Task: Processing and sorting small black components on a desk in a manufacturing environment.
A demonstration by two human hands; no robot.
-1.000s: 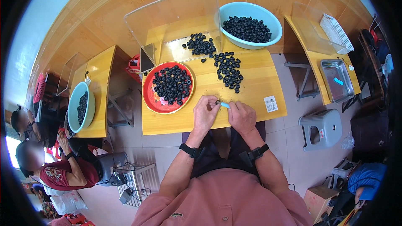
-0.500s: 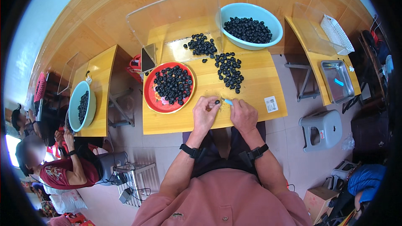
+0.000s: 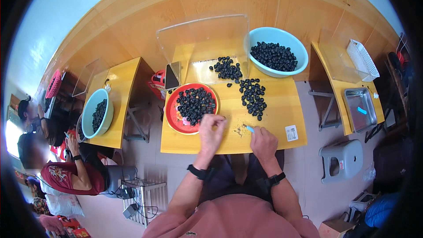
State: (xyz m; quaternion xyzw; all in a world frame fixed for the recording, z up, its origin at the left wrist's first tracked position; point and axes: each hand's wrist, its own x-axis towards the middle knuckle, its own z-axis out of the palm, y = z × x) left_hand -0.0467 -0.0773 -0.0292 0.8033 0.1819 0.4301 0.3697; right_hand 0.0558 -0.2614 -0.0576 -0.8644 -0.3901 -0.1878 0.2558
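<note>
My left hand [image 3: 210, 135] is raised at the near right rim of a red tray [image 3: 171, 113], its thumb and forefinger pinched. A dark bit at the fingertips looks like a small black round piece, mostly hidden by the fingers. My right hand [image 3: 264, 143] is closed around a small light-blue-handled knife [image 3: 250, 128] whose tip points left over the table. The red tray holds many black round pieces [image 3: 194, 103], some showing a centre hole. More loose black pieces [image 3: 253, 99] lie on the wooden table [image 3: 282, 105] beyond my hands, with small dark crumbs [image 3: 239, 130] between the hands.
A light-blue basin [image 3: 304, 64] full of black pieces stands at the far right corner. A clear panel [image 3: 202, 39] and a phone [image 3: 172, 76] are behind the tray. A co-worker [image 3: 70, 176] sits at the left table; a grey stool [image 3: 341, 161] stands right.
My left hand has parted from the knife and moved left to the red tray's edge. My right hand still holds the knife. The whole view has shifted, with the table lower and farther right.
</note>
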